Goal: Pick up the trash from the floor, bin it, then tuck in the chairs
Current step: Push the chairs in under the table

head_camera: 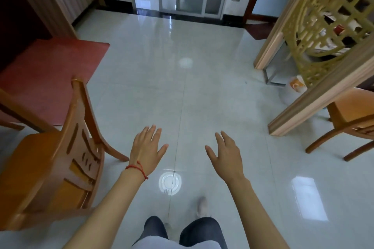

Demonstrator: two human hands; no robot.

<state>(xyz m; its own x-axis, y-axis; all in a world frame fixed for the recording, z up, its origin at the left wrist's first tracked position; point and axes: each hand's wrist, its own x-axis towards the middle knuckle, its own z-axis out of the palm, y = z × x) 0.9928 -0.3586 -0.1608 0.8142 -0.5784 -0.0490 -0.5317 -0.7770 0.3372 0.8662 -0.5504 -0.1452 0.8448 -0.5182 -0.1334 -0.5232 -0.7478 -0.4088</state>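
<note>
Left hand with red string bracelet, held out over glossy pale tiled floor, fingers spread wide, holding nothing. Right hand likewise extended, fingers straight and splayed, empty. Orange-brown wooden chair with slatted back at 9 o'clock, standing clear of red-topped desk at 10 o'clock. Second orange wooden chair at 3 o'clock, behind carved lattice screen. White bag-like item on floor at 2 o'clock; whether trash, cannot tell.
</note>
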